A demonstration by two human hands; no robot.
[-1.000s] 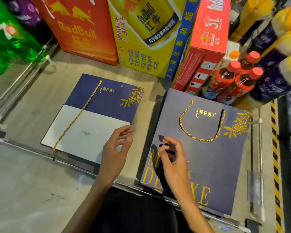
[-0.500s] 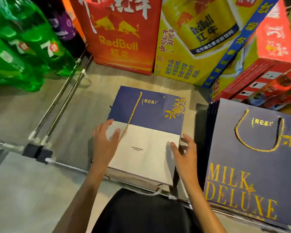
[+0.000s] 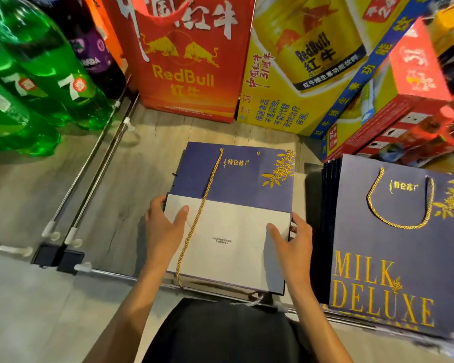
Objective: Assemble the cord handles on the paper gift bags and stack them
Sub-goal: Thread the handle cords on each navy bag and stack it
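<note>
On the wooden shelf, mid-scene, a flat-folded navy gift bag lies with its white base panel up. A gold cord runs from its far edge past its near edge. The left hand grips the bag's left edge, thumb on the white panel. The right hand grips the right edge likewise. Just right lies a stack of Milk Deluxe bags, the top one's handle fitted.

Matt paper, glossy plastic
Between the fingers, the folded navy-and-white paper gift bag looks smooth and matt; green plastic bottles to their left, glossy.
</note>
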